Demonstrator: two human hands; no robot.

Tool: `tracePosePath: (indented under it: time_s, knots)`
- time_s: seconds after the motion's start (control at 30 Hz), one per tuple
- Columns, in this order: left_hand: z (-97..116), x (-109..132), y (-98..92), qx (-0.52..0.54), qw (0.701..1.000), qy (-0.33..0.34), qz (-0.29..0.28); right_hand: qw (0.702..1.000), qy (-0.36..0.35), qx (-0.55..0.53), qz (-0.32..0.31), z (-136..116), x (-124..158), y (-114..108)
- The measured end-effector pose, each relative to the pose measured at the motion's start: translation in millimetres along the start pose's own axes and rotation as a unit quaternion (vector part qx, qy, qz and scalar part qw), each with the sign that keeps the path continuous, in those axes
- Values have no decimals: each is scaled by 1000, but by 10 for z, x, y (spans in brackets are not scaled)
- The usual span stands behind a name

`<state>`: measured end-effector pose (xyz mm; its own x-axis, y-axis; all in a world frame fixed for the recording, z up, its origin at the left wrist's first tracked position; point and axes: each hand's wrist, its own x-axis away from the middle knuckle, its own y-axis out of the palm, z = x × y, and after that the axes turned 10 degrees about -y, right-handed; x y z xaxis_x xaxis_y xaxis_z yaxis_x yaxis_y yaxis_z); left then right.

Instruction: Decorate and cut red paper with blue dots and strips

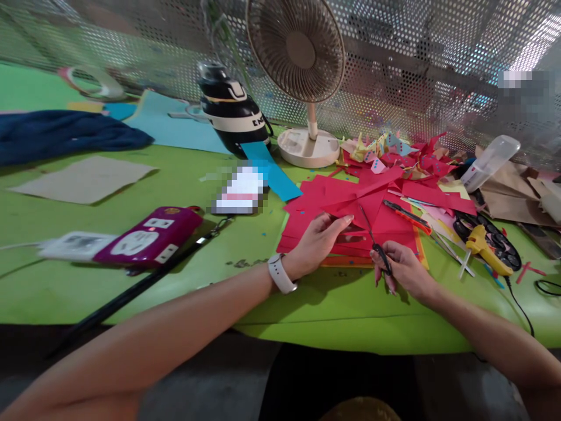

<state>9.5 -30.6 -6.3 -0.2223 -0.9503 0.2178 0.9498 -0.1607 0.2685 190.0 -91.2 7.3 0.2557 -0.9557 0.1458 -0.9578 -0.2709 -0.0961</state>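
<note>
A small pair of scissors point(382, 258) with black handles is in my right hand point(401, 266), its fingers closed round the loops. The narrow blades point up and away over the red paper. My left hand point(318, 242), with a pale watch band at the wrist, pinches a piece of red paper point(348, 238) just left of the blades. Part of that piece is hidden by the thumb and fingers. Beneath both hands lies a loose stack of red paper sheets point(313, 196), with an orange edge showing under it.
Right of the stack lie an orange utility knife point(407, 214) and a yellow glue gun point(486, 248). Behind stand a fan point(309, 146), a black-and-white jug point(232, 111) and folded paper pieces point(403, 153). Leftward are a phone point(240, 193), a purple power strip point(149, 237) and a black strap point(144, 283).
</note>
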Motion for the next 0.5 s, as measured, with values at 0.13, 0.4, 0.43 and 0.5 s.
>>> tracePosePath:
  time_s: [0.13, 0.4, 0.43, 0.5]
  knots:
    - [-36, 7, -8, -4, 1000, 3, -3, 1000, -2, -6, -6, 3, 0, -1]
    - [-67, -2, -25, -24, 1000, -3, -3, 1000, 2, -11, -4, 1, -2, 11]
    - [-68, -2, -25, -24, 1000, -3, -4, 1000, 2, -12, -5, 0, -2, 10]
    - [-70, 0, -25, -22, 1000, -1, -1, 1000, 0, -17, -6, 1, -2, 9]
